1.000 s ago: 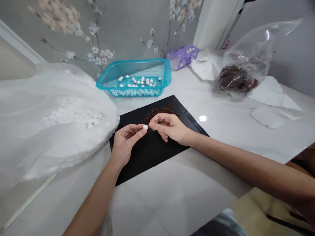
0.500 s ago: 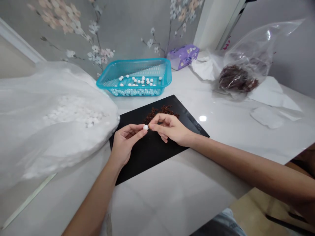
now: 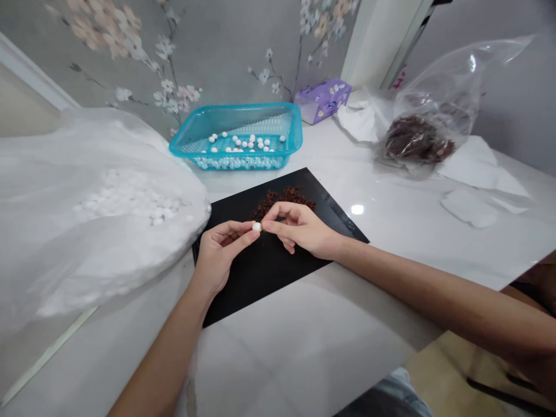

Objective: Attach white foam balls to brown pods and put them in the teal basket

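A small white ball is pinched between the thumb and fingertips of my left hand, above the black mat. My right hand is closed in a pinch, its fingertips meeting the ball's right side. Whatever sits in that pinch is too small to make out. Just beyond my fingers, a loose pile of reddish-brown, star-shaped pieces lies on the mat, partly covered by my right hand.
A blue plastic basket with several white balls stands at the back. On the left bulges a large translucent bag of white balls. At right are a clear bag of brown material, a purple tissue pack and crumpled white paper.
Both hands keep nearly the same pose at the ball. The whole view has shifted very slightly.
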`<state>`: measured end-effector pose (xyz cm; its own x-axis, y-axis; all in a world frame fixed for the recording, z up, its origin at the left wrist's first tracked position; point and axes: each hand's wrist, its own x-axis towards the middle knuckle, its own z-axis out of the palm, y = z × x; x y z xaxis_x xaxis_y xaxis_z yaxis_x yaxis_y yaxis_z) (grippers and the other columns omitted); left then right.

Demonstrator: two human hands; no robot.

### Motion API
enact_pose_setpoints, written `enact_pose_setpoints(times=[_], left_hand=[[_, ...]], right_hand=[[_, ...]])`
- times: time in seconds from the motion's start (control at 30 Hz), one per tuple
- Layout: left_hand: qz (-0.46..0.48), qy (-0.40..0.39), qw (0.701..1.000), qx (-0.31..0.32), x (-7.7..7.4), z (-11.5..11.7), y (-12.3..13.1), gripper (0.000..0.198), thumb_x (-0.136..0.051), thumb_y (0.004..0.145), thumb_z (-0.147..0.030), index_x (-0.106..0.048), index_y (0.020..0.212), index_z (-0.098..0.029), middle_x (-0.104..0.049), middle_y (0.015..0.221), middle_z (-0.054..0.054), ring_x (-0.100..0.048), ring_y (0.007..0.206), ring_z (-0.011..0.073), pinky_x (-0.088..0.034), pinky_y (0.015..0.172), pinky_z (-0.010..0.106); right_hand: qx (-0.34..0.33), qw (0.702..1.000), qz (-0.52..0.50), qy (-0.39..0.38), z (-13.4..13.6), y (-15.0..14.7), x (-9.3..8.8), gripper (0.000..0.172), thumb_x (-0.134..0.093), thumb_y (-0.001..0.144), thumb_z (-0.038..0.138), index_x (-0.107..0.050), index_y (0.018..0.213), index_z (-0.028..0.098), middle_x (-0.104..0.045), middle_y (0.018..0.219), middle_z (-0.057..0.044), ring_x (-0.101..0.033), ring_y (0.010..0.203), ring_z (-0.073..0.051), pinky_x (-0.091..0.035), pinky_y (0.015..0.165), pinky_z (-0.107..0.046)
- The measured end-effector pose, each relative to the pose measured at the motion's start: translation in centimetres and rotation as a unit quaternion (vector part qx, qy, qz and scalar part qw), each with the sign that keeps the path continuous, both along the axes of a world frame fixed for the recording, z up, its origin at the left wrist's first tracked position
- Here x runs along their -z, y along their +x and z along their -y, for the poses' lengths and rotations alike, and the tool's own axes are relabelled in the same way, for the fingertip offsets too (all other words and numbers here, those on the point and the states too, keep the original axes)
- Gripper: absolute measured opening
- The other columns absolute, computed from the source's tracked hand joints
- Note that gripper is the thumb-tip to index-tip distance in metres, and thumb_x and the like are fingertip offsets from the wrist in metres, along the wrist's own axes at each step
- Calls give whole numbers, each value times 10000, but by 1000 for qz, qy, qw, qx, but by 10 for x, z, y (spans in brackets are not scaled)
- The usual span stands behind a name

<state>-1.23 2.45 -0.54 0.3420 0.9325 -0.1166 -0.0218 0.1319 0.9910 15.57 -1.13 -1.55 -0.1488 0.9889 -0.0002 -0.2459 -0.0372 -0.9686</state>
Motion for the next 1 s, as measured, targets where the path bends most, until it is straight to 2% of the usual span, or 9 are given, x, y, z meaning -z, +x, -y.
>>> enact_pose_setpoints(times=[0.17,0.5,0.63,0.77,0.9,1.0], left_hand=[[9,-2,1000,6,0,-1,0,146,-796,563,-209,-721,687,-218,-720,728,-7,-618,686,98,-484,708,211],[0,1,1000,6,0,0,0,139,-791,565,-217,-721,685,-220,-723,742,1,-622,701,110,-481,722,223],[3,-4,1000,5,-1,-1,0,145,-790,562,-226,-721,688,-207,-716,741,12,-606,671,116,-482,685,236],[12,-9,1000,0,-3,-2,2,137,-778,583,-235,-728,709,-213,-699,709,-4,-552,601,81,-456,622,202],[6,-13,1000,2,-4,-2,2,122,-759,611,-252,-734,724,-213,-698,709,2,-534,591,78,-440,606,195],[0,-9,1000,1,-4,-2,2,136,-742,631,-275,-734,740,-195,-699,724,29,-540,601,102,-444,607,222]], right_hand=[[-7,1000,6,1,0,0,-2,279,-685,706,365,-514,778,157,-444,468,115,-387,308,-17,-339,297,-140],[3,1000,17,1,0,-1,-2,304,-684,695,396,-503,771,164,-442,472,116,-393,308,-21,-322,291,-142],[6,1000,22,1,1,-3,-1,303,-672,705,408,-498,771,169,-431,455,118,-391,306,-26,-314,296,-146],[15,999,35,3,1,-5,-2,299,-639,737,425,-489,708,168,-420,419,108,-390,312,-35,-318,315,-159],[32,999,23,4,1,-6,-6,339,-584,768,472,-491,677,159,-473,533,75,-394,337,-22,-334,332,-173],[76,996,53,21,4,-7,-8,330,-573,769,481,-506,728,160,-497,633,55,-405,378,-18,-331,340,-173]])
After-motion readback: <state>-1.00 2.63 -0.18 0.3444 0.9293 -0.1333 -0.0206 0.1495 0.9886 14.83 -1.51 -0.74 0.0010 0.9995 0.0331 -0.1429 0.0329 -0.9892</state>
